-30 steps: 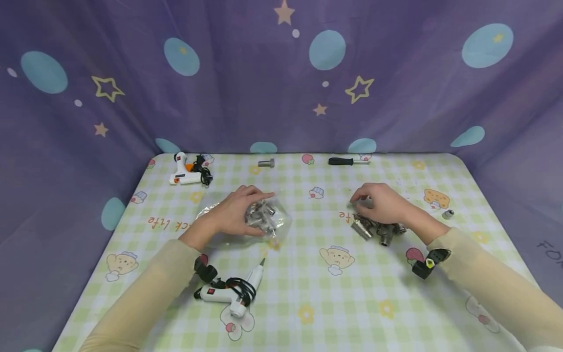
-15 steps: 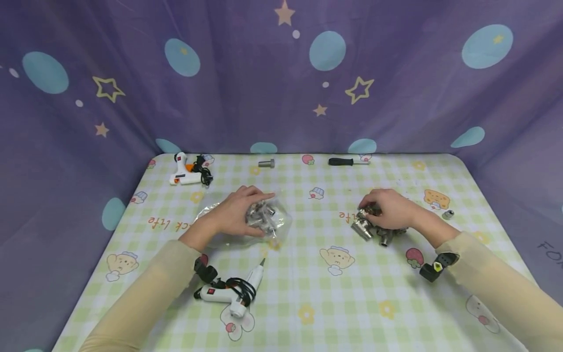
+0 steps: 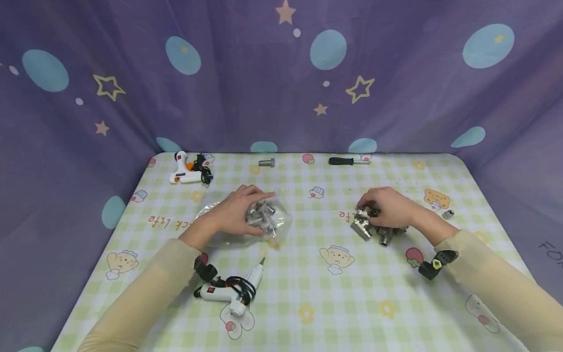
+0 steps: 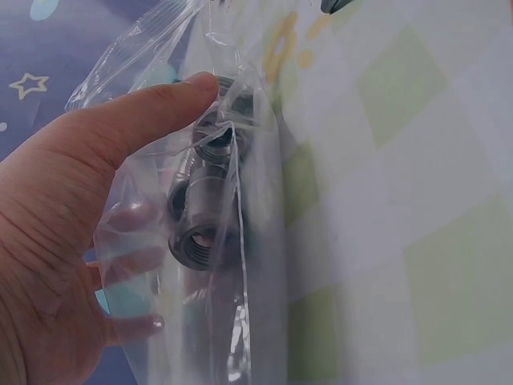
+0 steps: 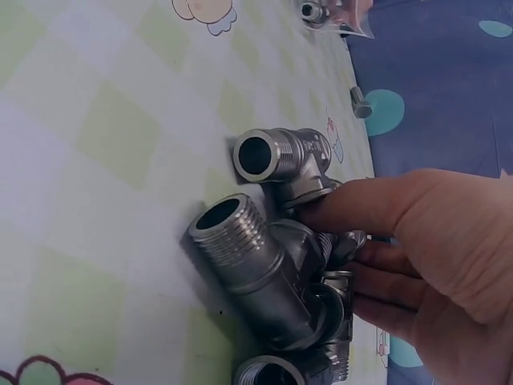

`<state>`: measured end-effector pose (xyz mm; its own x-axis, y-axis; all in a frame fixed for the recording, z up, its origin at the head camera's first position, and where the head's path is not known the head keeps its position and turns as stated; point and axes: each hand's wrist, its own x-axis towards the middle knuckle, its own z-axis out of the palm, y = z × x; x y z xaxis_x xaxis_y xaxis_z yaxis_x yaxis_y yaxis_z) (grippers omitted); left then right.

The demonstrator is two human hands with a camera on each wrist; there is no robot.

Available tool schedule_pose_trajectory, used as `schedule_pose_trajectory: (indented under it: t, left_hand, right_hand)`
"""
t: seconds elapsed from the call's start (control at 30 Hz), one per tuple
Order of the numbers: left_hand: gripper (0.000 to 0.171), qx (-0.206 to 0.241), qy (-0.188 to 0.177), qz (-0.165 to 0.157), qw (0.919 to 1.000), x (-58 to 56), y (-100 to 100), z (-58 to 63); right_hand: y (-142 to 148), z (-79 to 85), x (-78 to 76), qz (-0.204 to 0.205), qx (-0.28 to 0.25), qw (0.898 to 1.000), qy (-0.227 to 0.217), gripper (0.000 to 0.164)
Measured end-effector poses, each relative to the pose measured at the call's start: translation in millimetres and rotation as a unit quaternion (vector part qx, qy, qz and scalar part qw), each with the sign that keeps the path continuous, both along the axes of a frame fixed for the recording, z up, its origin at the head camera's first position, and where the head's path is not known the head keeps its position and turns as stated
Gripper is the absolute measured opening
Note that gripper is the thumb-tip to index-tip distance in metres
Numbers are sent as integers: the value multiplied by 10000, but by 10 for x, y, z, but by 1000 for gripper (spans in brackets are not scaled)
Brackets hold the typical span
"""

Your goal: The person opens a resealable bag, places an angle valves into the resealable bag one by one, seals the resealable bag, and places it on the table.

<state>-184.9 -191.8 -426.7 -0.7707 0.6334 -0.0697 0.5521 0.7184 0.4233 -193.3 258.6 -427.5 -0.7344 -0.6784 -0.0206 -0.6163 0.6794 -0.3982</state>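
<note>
The right hand's fingers curl round metal fittings heaped on the table; a firm pinch on one body, clear of its neighbours, should serve best. The left hand grips the plastic bag of fittings. Orange tablecloth lettering seems to include "life"; "FO" marks the curtain.

soft, diffuse light falls on your worktop from above, keeping it fairly bright, while the purple curtain reads dimmer. you cast faint, blurry-edged shadows under your sleeves. white glare streaks the clear bag, and dull highlights ride the metal fittings. both your wrist views look hazier and cooler than the head view, with fine detail smeared.
</note>
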Motion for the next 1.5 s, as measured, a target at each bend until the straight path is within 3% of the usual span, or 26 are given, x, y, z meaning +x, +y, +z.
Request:
schedule_pose_trajectory:
  t: [0.3,0.63,0.8,1.13,1.5]
  left_hand:
    - [101,29,40,-10,10000,-3,5,-4]
    - [102,-20,24,8,10000,1,-5,-15]
    - [102,-56,51,25,10000,-13,-20,-21]
    - [102,0,0,-5,10000,-37,1,-34]
    - [104,121,103,-33,9999,-46,-2,-37]
  right_hand:
    - [-75,-39,-77,-159,-178,9994,254,36]
    - [-303,52,-184,-552,-1060,9928,80,40]
    - [-501,99,-215,-561,-1520,9868,72,40]
    - [-940,160,-188,-566,-2129,9749,-317,37]
    - [-1402,71,-137,-334,-2687,9591,-826,33]
